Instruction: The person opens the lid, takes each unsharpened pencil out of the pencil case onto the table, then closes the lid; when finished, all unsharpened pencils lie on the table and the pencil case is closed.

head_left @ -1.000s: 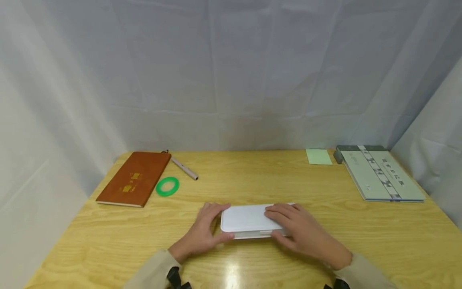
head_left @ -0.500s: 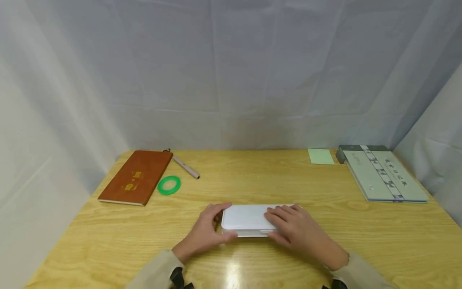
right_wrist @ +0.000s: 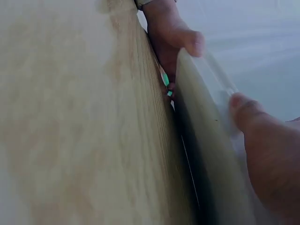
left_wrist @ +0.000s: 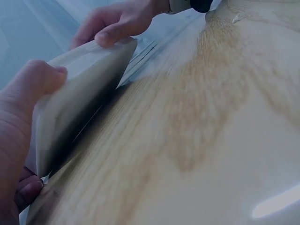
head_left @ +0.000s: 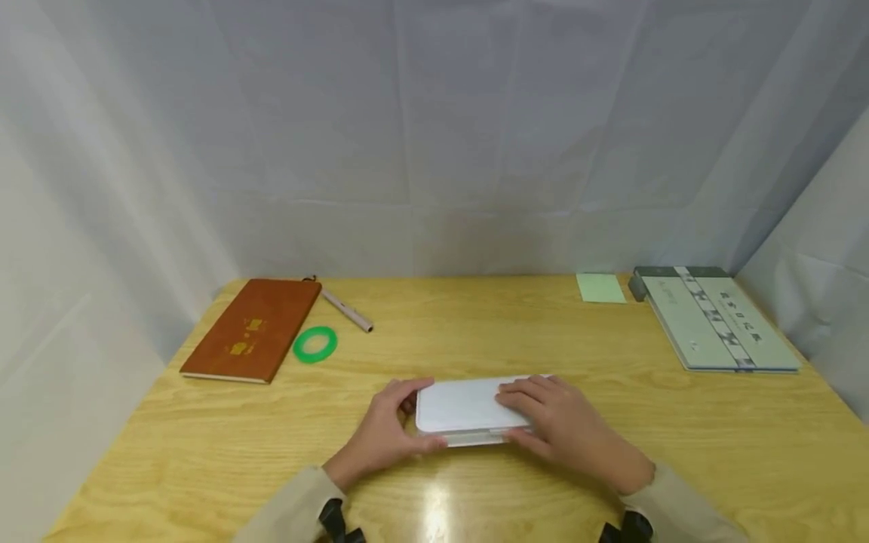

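An oblong white pencil case [head_left: 462, 407] with rounded corners and a small front clasp lies lengthwise between both hands, near the middle of the table. My left hand [head_left: 379, 431] grips its left end, thumb along the near side and fingers round the far corner. At the right end, my right hand [head_left: 570, 431] holds the case with fingers spread on the lid and thumb at the front by the clasp. In the left wrist view the case [left_wrist: 77, 93] is tilted, with dark shadow under its lower edge. Its lid is down, so the inside is hidden.
A brown notebook [head_left: 254, 329] lies on the left of the wooden table [head_left: 434, 332], beside a green tape ring [head_left: 315, 345] and a pen [head_left: 347, 311]. Pale green sticky notes [head_left: 600, 288] and a pale green book [head_left: 720, 320] lie at the back right. White curtain [head_left: 434, 151] hangs behind.
The pencil case has turned very slightly, its right end a little farther off. Both hands keep their hold on it. The head view has shifted slightly.
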`<act>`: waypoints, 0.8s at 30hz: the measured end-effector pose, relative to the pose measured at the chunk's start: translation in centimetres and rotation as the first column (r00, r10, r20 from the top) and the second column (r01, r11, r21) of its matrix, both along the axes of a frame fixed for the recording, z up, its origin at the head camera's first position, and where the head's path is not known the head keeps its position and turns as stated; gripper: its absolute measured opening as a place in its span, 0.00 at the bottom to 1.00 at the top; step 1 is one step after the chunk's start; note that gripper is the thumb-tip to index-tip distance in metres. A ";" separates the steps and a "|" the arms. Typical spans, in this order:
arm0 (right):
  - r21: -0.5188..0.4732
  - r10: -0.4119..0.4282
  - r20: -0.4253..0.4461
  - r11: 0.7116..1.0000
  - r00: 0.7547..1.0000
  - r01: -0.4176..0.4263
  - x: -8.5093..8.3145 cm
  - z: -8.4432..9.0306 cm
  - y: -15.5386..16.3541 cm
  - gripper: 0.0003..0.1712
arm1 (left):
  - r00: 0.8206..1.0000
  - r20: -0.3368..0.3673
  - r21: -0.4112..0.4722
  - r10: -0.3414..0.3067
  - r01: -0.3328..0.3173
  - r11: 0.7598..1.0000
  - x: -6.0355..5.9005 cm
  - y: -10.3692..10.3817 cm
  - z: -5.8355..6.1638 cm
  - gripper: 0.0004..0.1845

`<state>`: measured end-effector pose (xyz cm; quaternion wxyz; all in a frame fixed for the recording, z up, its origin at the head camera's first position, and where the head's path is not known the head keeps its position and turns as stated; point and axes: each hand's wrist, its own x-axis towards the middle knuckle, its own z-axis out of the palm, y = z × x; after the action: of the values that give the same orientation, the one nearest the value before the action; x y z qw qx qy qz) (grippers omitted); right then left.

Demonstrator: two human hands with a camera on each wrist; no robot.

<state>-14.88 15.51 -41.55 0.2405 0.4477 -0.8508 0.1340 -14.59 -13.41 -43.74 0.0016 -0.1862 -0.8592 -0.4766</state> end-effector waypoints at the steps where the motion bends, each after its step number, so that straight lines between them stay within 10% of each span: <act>1: -0.022 0.014 0.014 1.000 1.000 -0.014 -0.2 0.0 0.1 0.28 | 1.000 -0.006 -0.010 0.000 0.000 1.000 0.0 0.0 0.0 0.44; 9: -0.116 0.126 0.045 0.986 0.991 -0.120 -1.5 1.7 0.6 0.23 | 0.996 -0.075 -0.076 -0.039 0.033 0.997 0.2 0.0 -0.2 0.56; 13: -0.065 0.054 0.194 0.997 0.979 -0.042 -3.1 3.8 0.5 0.15 | 0.996 -0.087 -0.117 -0.011 0.001 0.993 0.4 0.0 -0.1 0.63; 24: -0.032 -0.124 0.489 0.987 0.863 0.160 -10.2 5.4 -0.4 0.10 | 0.996 -0.084 -0.126 0.006 -0.017 0.992 0.4 -0.1 0.1 0.78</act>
<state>-25.10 15.12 -36.14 0.0442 0.3269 -0.9092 0.2541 -14.23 -13.52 -43.62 0.0284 -0.2006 -0.8879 -0.4131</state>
